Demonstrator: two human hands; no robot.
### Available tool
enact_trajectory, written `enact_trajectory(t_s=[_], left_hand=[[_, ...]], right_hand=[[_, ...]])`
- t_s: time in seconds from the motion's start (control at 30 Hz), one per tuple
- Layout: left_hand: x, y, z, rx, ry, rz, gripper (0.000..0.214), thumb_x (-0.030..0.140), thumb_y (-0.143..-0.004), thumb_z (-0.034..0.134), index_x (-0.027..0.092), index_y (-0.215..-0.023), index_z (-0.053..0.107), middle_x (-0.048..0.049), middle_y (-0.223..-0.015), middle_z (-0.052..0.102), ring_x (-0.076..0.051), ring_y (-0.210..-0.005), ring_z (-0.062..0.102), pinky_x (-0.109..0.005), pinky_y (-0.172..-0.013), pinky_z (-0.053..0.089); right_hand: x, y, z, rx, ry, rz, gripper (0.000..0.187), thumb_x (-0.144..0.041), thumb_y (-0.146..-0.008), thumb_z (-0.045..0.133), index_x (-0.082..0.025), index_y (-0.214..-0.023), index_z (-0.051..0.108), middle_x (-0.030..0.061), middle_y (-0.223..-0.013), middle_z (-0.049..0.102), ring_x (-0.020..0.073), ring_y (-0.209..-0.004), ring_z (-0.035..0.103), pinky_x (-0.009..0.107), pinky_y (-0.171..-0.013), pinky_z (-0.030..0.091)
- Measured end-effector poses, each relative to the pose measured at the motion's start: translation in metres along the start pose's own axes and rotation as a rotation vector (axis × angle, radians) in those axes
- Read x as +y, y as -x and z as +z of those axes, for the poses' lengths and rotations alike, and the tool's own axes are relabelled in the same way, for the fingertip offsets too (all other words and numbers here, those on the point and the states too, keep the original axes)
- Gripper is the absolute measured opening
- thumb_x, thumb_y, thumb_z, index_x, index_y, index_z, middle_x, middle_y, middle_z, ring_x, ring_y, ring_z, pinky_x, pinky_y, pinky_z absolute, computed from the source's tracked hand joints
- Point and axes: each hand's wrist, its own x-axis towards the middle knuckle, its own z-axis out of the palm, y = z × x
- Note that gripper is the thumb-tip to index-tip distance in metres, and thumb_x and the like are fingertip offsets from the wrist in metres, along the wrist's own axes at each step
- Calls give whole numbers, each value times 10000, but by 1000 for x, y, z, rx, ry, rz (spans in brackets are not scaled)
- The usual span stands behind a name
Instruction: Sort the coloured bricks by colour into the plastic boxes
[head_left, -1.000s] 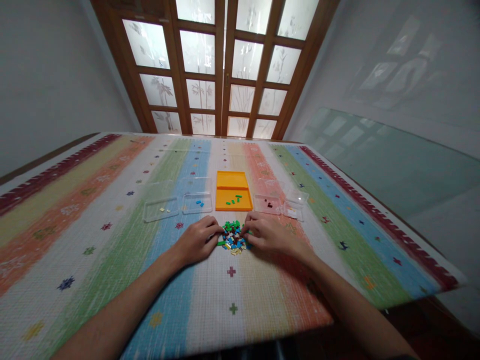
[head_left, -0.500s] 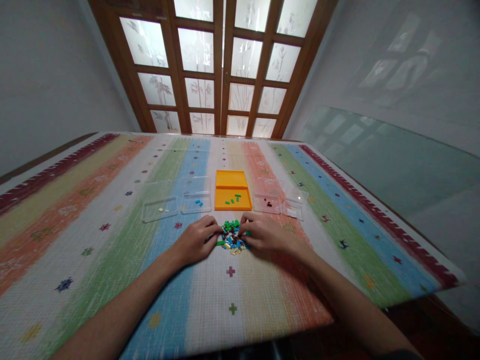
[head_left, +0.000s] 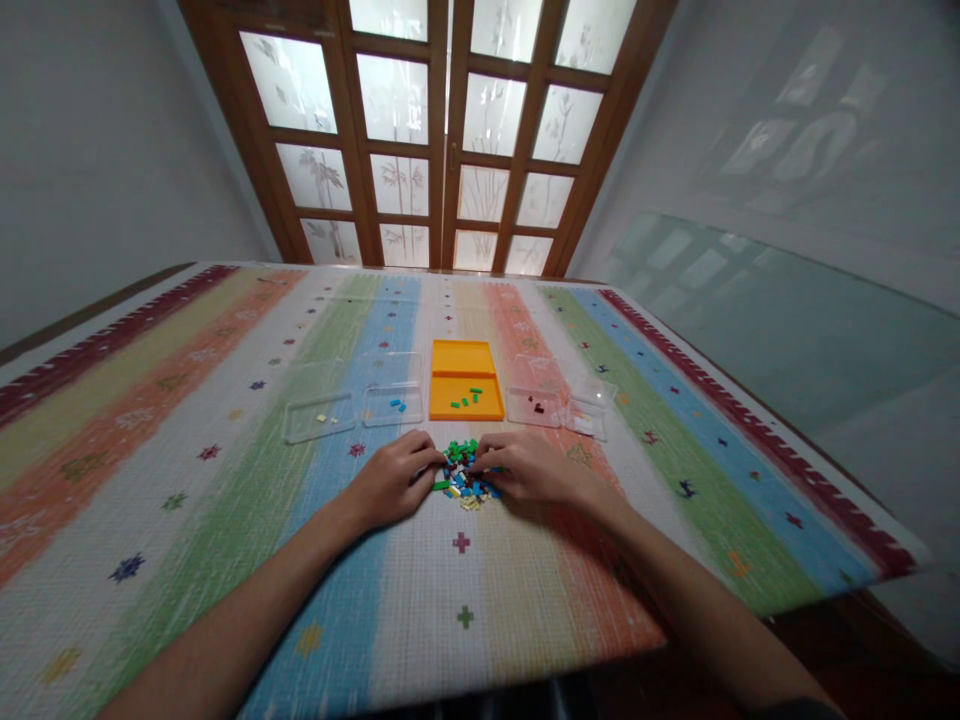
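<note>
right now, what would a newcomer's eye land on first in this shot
The open orange case stands out most, near the middle of the striped tablecloth, with a few green pieces inside. Nearer the viewer, a heap of small multicoloured pieces lies between the left hand and the right hand. Beyond the cloth, wooden doors with bright panes fill the top middle.

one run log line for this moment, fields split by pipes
left hand: at left edge of brick pile | right hand: over pile's right side | orange box: open, green bricks inside
</note>
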Motion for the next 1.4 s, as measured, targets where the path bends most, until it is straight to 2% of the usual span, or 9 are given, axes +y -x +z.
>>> enact_trajectory(t_s=[0.43, 0.8, 1.1, 1.3, 1.4], left_hand=[[0, 0, 0, 3, 8, -5, 218, 131, -960, 501, 156, -1008, 712, -73, -910, 640, -177, -831, 614, -296, -750, 533], [1, -1, -1, 3, -1, -6, 216, 125, -954, 506, 150, -1003, 715, -77, -912, 650, -185, -840, 620, -310, -756, 534], [0, 0, 0, 4, -1, -7, 210, 140, -961, 507, 167, -1013, 708, -68, -908, 639, -178, -831, 615, -296, -743, 530], [0, -1, 0, 4, 3, -2, 217, 143, -963, 503, 157, -1006, 716, -77, -904, 645, -179, -820, 616, -299, -732, 534], [0, -1, 0, 6, 11, -12, 224, 137, -956, 506, 161, -1011, 721, -76, -906, 647, -177, -819, 618, -300, -733, 538]], right_hand=[[-2, 1, -3, -44, -11, 66, 196, -104, -911, 654, -207, -1016, 783, 64, -954, 714, 164, -823, 619, 274, -737, 457], [-5, 5, 9, 33, -17, 115, 271, 18, -817, 598, -180, -935, 742, 52, -898, 698, 149, -755, 593, 261, -662, 393], [1, 4, 17, 58, -5, 128, 206, -16, -848, 578, -176, -931, 676, 60, -921, 670, 163, -776, 572, 277, -666, 390], [3, 5, 6, 87, -29, 161, 145, -50, -856, 575, -188, -889, 606, 66, -920, 665, 173, -794, 569, 281, -692, 404], [16, 9, -8, 189, -63, 177, 127, -76, -871, 567, -193, -908, 601, 60, -917, 668, 178, -811, 584, 283, -710, 415]])
